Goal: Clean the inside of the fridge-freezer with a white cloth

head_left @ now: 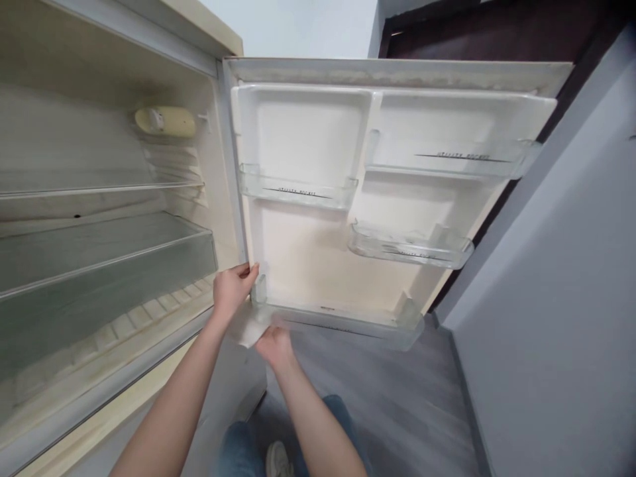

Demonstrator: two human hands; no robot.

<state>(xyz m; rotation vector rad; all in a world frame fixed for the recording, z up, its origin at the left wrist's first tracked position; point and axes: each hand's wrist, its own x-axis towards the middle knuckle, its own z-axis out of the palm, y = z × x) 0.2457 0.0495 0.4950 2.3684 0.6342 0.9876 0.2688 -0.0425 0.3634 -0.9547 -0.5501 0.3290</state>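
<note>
On my feed, the right hand (275,344), its fingers blurred, grips a white cloth (248,327) near the lower hinge-side corner of the open fridge door (308,258), just beside the bottom rack (342,323). The left hand (231,289) touches the door's edge above; I cannot tell whether it pinches. I'd wipe with light pressure, cloth bunched at the fingertips, door steadied.

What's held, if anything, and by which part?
A white cloth, by its right end, in the right hand. The left hand touches the fridge door; any hold there is unclear.
</note>
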